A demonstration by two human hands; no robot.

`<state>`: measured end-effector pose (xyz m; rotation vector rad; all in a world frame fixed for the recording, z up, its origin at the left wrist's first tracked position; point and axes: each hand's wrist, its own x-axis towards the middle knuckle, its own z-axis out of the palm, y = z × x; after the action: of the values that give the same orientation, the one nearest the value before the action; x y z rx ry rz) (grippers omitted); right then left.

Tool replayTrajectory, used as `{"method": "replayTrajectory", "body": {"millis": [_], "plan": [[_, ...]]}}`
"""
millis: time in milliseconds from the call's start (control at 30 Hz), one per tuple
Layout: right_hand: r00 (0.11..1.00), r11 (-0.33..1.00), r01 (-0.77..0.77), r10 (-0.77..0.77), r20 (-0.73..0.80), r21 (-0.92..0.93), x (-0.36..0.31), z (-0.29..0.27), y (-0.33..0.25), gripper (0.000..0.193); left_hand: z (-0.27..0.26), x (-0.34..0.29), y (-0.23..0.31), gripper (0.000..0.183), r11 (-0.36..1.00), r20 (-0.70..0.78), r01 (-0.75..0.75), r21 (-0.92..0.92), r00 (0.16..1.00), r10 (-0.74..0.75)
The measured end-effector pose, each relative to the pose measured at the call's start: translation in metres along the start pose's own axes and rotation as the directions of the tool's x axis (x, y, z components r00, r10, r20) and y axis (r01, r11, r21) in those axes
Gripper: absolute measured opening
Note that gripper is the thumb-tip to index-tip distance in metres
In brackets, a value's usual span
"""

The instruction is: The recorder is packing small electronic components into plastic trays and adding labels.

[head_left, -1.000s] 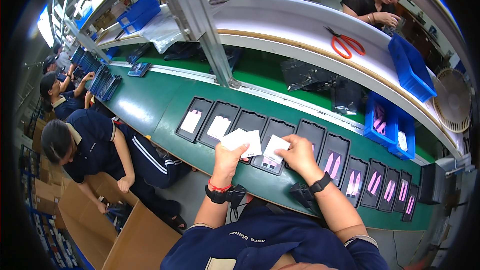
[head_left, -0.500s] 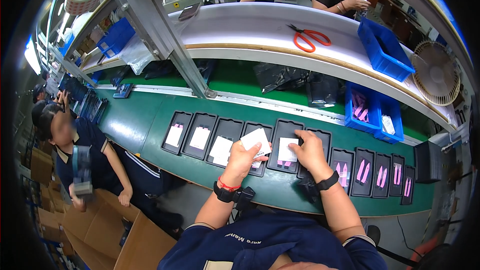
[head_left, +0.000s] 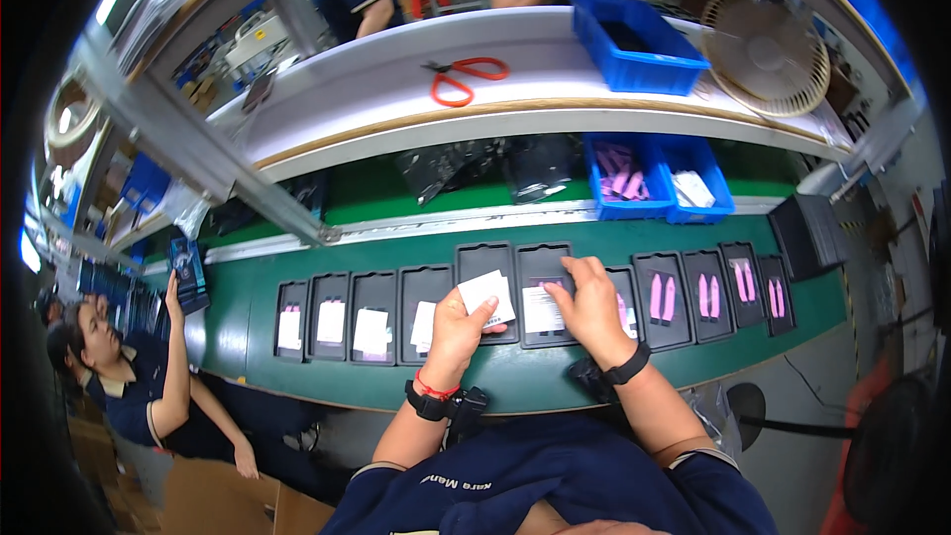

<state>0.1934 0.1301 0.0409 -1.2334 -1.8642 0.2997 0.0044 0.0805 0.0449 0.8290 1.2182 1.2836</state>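
Observation:
My left hand (head_left: 461,329) is closed around a small stack of white cards (head_left: 482,295), thumb on top. It hovers over the lower part of a black tray (head_left: 484,256). My right hand (head_left: 594,309) reaches over the neighbouring black tray (head_left: 543,256), thumb and forefinger apart. Its thumb is at the upper right edge of a white card (head_left: 541,313) lying in that tray. To the left, several trays hold white cards (head_left: 372,331). Trays to the right show pairs of pink strips (head_left: 662,297); the nearest is partly hidden by my right hand.
Blue bins hold pink strips (head_left: 622,178) and white pieces (head_left: 692,188) behind the trays. On the shelf above are red-handled scissors (head_left: 461,79), a blue bin (head_left: 639,50) and a fan (head_left: 765,50). A co-worker (head_left: 129,367) sits at left beside a carton (head_left: 233,505).
My view has swung right. My hands have shifted one tray rightward along the row, and a white card now lies in the tray under my right hand. The co-worker's arm has risen toward a box.

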Motion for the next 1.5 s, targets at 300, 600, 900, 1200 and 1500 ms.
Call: {"method": "replayTrajectory", "body": {"millis": [300, 600, 900, 1200, 1500], "plan": [[0.844, 0.788, -0.529, 0.451, 0.291, 0.314, -0.025, -0.065, 0.04, 0.01, 0.061, -0.006, -0.007, 0.08, 0.83, 0.481, -0.308, 0.464, 0.875, 0.056], [0.963, 0.943, -0.27, 0.267, -0.041, -0.192, 0.065, -0.144, 0.112, 0.025, 0.1, -0.006, -0.028, 0.052, 0.163, 0.854, -0.838, 0.52, 0.509, -0.107], [0.787, 0.781, -0.204, 0.49, 0.376, -0.591, 0.162, -0.136, 0.193, 0.043, 0.105, 0.005, -0.033, 0.036, 0.229, 0.925, -0.898, 0.377, 0.379, -0.037], [0.837, 0.76, -0.22, 0.469, 0.282, -0.612, 0.154, -0.141, 0.193, 0.062, 0.108, 0.005, -0.013, 0.032, 0.317, 0.852, -0.85, 0.422, 0.491, 0.182], [0.928, 0.897, -0.363, 0.373, -0.008, -0.253, 0.142, -0.167, 0.184, 0.057, 0.13, 0.016, 0.005, 0.017, 0.644, 0.641, -0.68, 0.351, 0.676, 0.364]]}}
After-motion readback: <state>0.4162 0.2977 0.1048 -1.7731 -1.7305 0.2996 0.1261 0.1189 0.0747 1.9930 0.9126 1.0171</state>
